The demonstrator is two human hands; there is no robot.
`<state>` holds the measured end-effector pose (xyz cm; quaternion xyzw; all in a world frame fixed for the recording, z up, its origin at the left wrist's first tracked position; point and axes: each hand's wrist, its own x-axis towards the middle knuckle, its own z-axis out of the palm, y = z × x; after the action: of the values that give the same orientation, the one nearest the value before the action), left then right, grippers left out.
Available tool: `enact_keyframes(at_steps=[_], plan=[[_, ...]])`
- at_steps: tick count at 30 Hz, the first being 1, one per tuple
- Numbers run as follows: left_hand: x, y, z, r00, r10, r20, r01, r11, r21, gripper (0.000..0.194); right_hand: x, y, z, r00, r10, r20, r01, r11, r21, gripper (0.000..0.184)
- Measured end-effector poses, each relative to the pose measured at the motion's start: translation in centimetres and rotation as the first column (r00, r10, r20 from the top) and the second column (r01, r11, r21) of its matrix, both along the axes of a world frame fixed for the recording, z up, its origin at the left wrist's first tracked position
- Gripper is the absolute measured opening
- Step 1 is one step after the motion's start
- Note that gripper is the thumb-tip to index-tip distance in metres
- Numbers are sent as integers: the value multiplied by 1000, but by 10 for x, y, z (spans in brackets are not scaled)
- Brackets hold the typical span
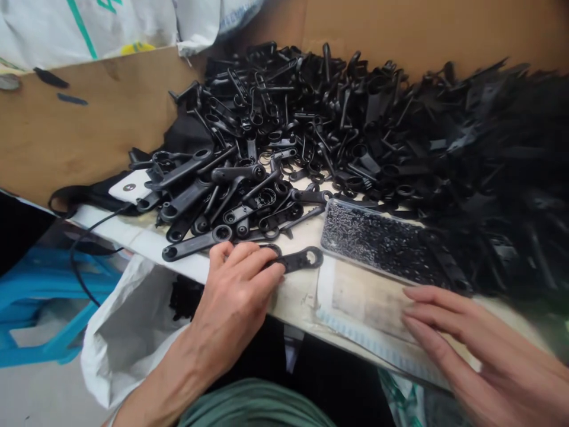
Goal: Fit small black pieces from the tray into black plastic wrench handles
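Your left hand (237,284) lies palm down, the wrist bent a little, the forearm running back toward the lower left of the view. Its fingers (262,264) are curled forward and held close together, the tips pointing right. Your right hand (453,332) comes in from the lower right, flat and low, palm down. Its fingers (427,308) are straight, pressed side by side, pointing left toward your other hand.
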<state>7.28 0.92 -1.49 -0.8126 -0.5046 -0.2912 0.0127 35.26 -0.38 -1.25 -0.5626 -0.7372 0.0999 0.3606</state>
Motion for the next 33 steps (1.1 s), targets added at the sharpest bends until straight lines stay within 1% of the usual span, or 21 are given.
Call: enact_keyframes(at_steps=[2,3,5,6,8,10,13,16,21,23,24,25,27,29,33], plan=[[1,-3,1,999,-20,44,18,998,59,15,-16,-4,2,994,13,-111,-30,988,-154,15],[2,-3,1,998,-28,58,23,996,84,16,-24,-4,3,981,-10,-192,-40,966,-255,18],[3,-3,-2,997,-33,67,26,994,109,16,-40,-2,5,927,-108,-359,-59,904,-423,24],[4,-2,-4,997,-33,63,27,994,107,16,-47,0,5,893,-152,-423,-72,880,-469,27],[4,0,-8,998,-36,53,31,995,94,14,-58,6,4,836,-192,-513,-108,861,-497,34],[3,1,-9,997,-44,65,37,994,106,14,-63,12,3,792,-209,-573,-137,855,-500,40],[5,-3,-8,985,-54,161,25,983,182,16,-68,16,1,715,-258,-650,-169,838,-519,45],[11,-10,-8,964,-62,259,-1,971,237,17,-74,16,1,619,-309,-722,-217,816,-535,50],[26,-22,-15,936,-96,340,1,963,271,20,-89,15,4,409,-372,-833,-349,780,-520,53],[30,-25,-16,927,-107,360,4,961,276,19,-92,15,6,354,-388,-851,-366,780,-508,51],[32,-26,-17,923,-111,369,5,961,278,19,-93,15,7,339,-395,-854,-365,781,-506,50],[33,-26,-16,918,-120,377,11,960,279,19,-93,15,8,333,-402,-853,-361,782,-509,49],[33,-26,-15,911,-122,393,17,965,261,19,-90,15,9,351,-410,-842,-355,774,-525,46],[33,-26,-13,908,-122,400,26,971,237,19,-84,15,10,400,-397,-826,-367,757,-541,44],[31,-24,-9,907,-114,405,45,983,178,17,-68,17,9,527,-326,-785,-402,718,-568,43]])
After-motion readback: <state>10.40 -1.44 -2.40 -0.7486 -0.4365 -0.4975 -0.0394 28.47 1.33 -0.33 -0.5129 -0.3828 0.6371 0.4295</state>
